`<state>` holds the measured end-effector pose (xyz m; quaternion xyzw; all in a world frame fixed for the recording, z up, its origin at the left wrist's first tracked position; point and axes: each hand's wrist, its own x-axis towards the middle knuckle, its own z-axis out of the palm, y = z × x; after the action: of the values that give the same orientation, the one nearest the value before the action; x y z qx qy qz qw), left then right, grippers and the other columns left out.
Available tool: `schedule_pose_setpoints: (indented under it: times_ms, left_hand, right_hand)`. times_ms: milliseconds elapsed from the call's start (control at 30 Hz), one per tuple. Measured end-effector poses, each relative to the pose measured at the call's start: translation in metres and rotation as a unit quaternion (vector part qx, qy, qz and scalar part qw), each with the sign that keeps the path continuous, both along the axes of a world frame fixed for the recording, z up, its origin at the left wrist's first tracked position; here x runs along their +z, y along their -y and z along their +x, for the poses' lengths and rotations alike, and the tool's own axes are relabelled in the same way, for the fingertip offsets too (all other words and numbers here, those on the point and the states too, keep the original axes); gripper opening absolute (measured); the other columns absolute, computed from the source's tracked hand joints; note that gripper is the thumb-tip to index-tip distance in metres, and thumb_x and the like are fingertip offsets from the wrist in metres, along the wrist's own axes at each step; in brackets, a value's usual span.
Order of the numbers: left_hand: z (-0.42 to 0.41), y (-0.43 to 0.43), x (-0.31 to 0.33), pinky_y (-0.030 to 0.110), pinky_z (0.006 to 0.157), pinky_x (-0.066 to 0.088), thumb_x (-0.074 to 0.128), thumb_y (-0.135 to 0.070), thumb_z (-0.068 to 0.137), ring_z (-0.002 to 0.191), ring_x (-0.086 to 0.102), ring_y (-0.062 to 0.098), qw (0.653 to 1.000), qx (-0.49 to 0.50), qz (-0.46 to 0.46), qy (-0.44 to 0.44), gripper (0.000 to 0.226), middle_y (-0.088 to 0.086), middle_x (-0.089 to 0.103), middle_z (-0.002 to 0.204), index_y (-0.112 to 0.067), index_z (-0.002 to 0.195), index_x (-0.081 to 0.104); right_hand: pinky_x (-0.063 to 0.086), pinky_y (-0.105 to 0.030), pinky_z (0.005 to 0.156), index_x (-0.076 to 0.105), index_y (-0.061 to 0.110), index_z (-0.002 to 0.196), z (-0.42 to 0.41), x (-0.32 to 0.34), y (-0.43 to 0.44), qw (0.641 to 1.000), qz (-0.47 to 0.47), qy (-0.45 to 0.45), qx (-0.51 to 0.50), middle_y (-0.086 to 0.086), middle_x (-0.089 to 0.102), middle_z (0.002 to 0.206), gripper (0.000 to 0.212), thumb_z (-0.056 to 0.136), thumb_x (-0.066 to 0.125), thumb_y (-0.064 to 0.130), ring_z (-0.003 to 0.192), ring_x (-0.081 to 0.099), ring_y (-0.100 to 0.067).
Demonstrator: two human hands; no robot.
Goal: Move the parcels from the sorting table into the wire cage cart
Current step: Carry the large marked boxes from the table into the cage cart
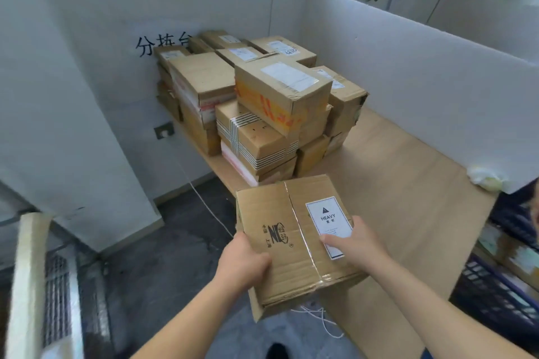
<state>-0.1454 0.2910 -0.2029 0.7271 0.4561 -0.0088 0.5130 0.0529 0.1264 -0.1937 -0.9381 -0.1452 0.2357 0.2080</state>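
A brown cardboard parcel (288, 230) with a white "HEAVY" label sits at the near left corner of the wooden sorting table (408, 183), partly overhanging its edge. My left hand (243, 264) grips the parcel's near left edge, thumb on top. On the near right side, my right hand (354, 243) holds it with the thumb lying across the label. A pile of several more cardboard parcels (262, 96) stands at the table's far end. The wire cage cart (58, 285) shows at the lower left, blurred.
White foam panels (423, 73) wall the table's back and right side. A white cable (204, 201) runs down across the dark floor. Dark crates (501, 285) with goods stand at the right. A sign with black characters hangs on the wall behind the pile.
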Motion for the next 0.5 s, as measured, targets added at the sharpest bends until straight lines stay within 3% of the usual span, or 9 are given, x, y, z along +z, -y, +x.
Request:
schedule_pose_setpoints:
  times_ms: [200,333,500]
  left_hand:
    - [-0.124,-0.034,0.000,0.034,0.079,0.055,0.074,-0.040,0.073,0.089,0.061,0.013,0.995,0.084,0.048,-0.035,0.044,-0.007,0.063,0.098,-0.019,0.104,0.052]
    - [-0.205,-0.065,0.011,0.035,0.080,0.054,0.079,-0.044,0.071,0.090,0.061,0.015,0.983,0.159,0.073,-0.055,0.047,-0.006,0.062,0.097,-0.020,0.101,0.052]
    - [-0.292,-0.094,0.026,0.037,0.079,0.056,0.084,-0.044,0.069,0.089,0.063,0.015,0.958,0.273,0.082,-0.034,0.047,-0.007,0.064,0.097,-0.023,0.099,0.055]
  right_hand:
    - [0.054,-0.036,0.079,0.053,0.027,0.096,-0.098,-0.010,-0.052,0.996,0.049,-0.028,0.066,0.014,0.067,0.095,0.046,0.070,0.082,0.052,0.086,0.065,-0.011]
    - [0.042,-0.026,0.060,0.054,0.030,0.095,-0.160,0.000,-0.108,0.986,0.060,-0.015,0.157,0.022,0.061,0.088,0.040,0.075,0.079,0.053,0.078,0.058,0.000]
    - [0.037,-0.021,0.058,0.050,0.032,0.094,-0.228,0.025,-0.177,0.957,0.104,-0.006,0.271,0.024,0.057,0.086,0.033,0.081,0.076,0.047,0.077,0.055,0.003]
